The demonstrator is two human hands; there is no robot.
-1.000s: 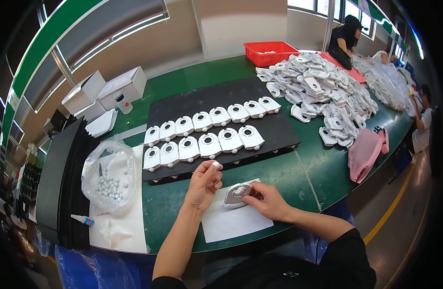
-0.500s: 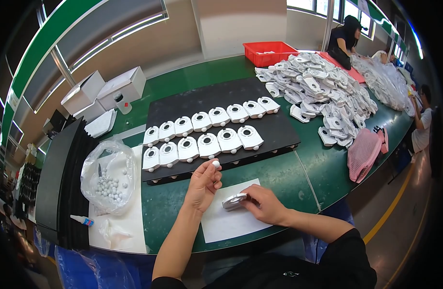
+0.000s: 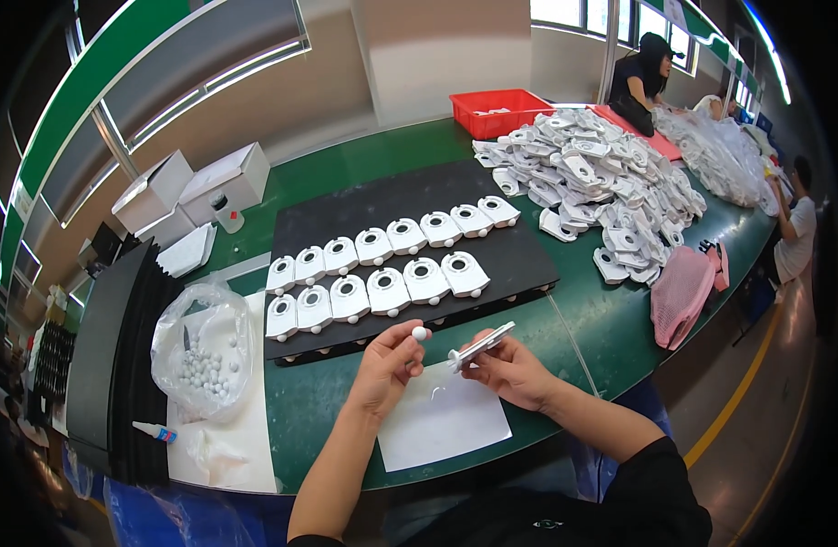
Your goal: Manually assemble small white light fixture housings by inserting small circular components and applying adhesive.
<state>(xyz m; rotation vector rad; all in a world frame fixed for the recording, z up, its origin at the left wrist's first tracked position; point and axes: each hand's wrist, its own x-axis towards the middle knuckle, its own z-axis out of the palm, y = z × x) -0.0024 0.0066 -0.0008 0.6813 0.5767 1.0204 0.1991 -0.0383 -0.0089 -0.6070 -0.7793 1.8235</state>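
Between thumb and fingertips, my left hand [image 3: 389, 366] pinches a small white ball [image 3: 420, 334]. Close by on the right, my right hand [image 3: 515, 372] grips a flat white plastic part [image 3: 481, 345], turned edge-on; the ball and the part are apart. Below both hands lies a white sheet of paper [image 3: 444, 428] on the green table. Beyond them, two rows of similar white parts [image 3: 385, 290], each with a round hole and a ball at its near edge, rest on a black board [image 3: 519, 260].
On the left are a clear bag of white balls [image 3: 205, 365], a small glue bottle [image 3: 155, 430] and stacked black boards [image 3: 118, 365]. A large heap of white parts [image 3: 592, 182], a red bin [image 3: 492, 114] and a pink mesh pouch [image 3: 683, 296] occupy the right. Other people sit beyond.
My right hand has lifted the white part off the paper and turned it edge-on, nearer the ball. My left hand still pinches the ball. The view has shifted slightly.
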